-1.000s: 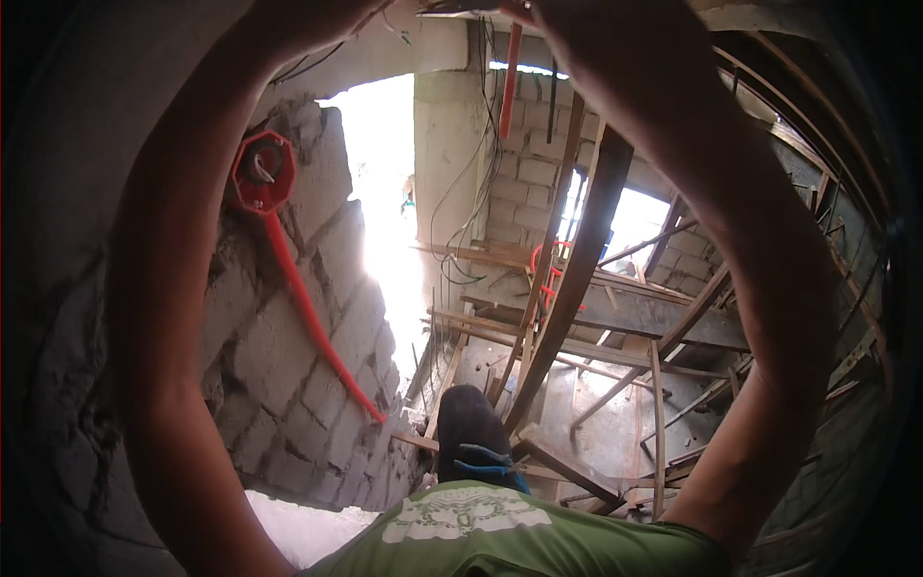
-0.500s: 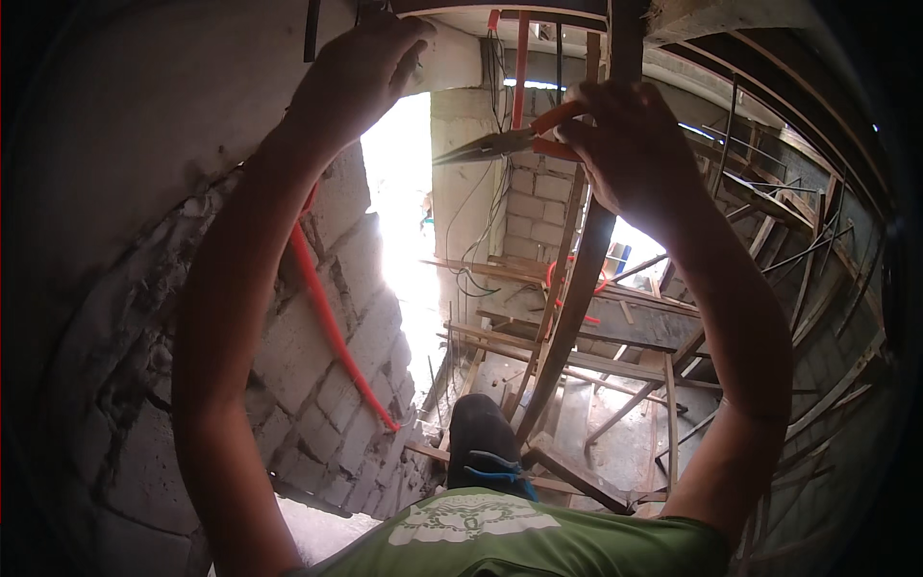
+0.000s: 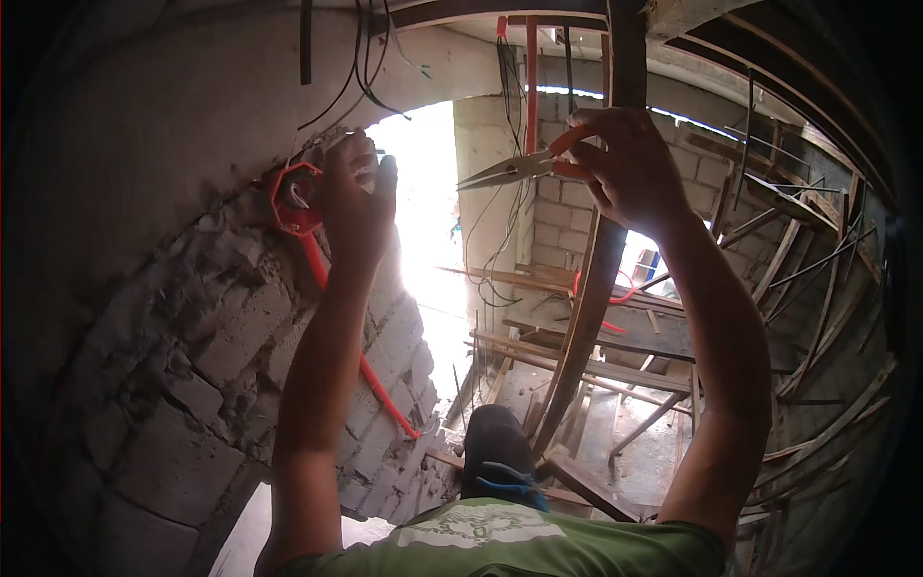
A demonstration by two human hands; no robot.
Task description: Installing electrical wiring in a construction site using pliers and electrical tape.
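Observation:
My left hand (image 3: 359,192) is raised with curled fingers beside a red octagonal junction box (image 3: 297,198) on the rough wall; what it holds, if anything, is too unclear to name. A red conduit (image 3: 380,379) runs down the block wall below the box. My right hand (image 3: 630,168) grips long-nose pliers (image 3: 510,173) with orange handles, their jaws pointing left toward the bright opening. Loose dark and green wires (image 3: 369,91) hang from above the box. Blue-handled tools (image 3: 505,478) lie at my dark-clad leg.
A wooden post (image 3: 625,58) rises by my right hand. Timber boards, scaffolding (image 3: 615,375) and thin bars fill the lower and right side, over a concrete floor. A block wall (image 3: 562,216) with a window is behind, and a red vertical conduit (image 3: 531,82) hangs near the beams.
Both hands have come down from the top edge. The left has moved beside the junction box; the right, with the pliers, has lowered and shifted slightly right since half a second ago.

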